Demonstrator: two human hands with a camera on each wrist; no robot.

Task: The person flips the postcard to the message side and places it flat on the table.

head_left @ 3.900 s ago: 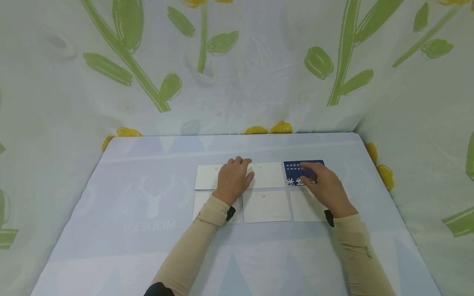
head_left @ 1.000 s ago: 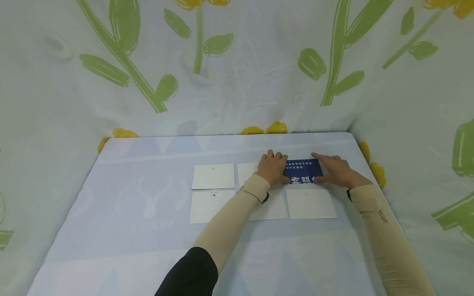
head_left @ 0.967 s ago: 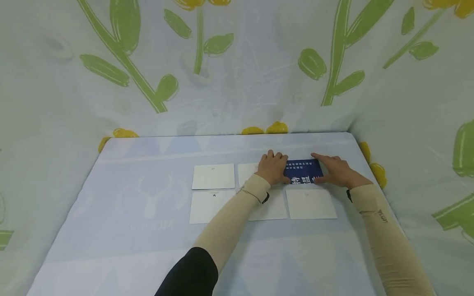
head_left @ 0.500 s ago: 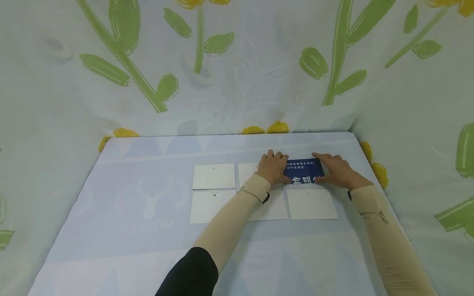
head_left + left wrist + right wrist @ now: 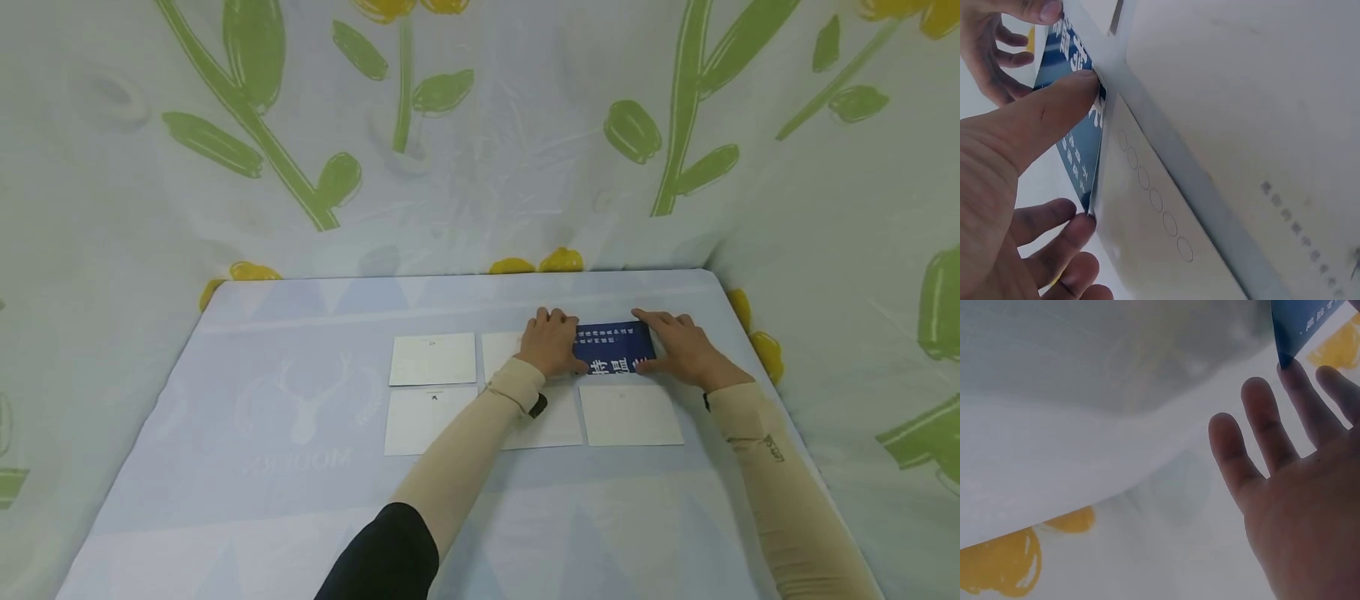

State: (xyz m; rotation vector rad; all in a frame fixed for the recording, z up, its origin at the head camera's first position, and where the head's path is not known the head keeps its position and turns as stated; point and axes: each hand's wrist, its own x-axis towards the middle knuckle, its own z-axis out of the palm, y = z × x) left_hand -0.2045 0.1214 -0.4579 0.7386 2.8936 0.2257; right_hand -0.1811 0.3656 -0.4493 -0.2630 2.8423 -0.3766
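Note:
A dark blue postcard [image 5: 615,343] with white characters lies at the right end of the far row in the head view. My left hand [image 5: 550,343] holds its left side. In the left wrist view the thumb [image 5: 1054,115] lies along its near edge and a fingertip meets its far corner. My right hand [image 5: 682,346] spans the opposite side, thumb at the near corner, index finger at the far one. The right wrist view has one corner of the blue postcard [image 5: 1294,328] at a fingertip, other fingers spread. My left hand partly covers a white postcard [image 5: 501,346].
Left in the far row is another white postcard [image 5: 432,360]. Three more white ones form the near row: left [image 5: 423,425], middle [image 5: 551,421] partly under my left sleeve, right [image 5: 630,415]. The pale blue table [image 5: 300,500] meets a flower-patterned cloth [image 5: 510,167] behind.
Since the oldest frame, my left hand has gone right, from the white postcards to the blue one's left side; my right hand has shifted to its right side. Over the last second both barely move.

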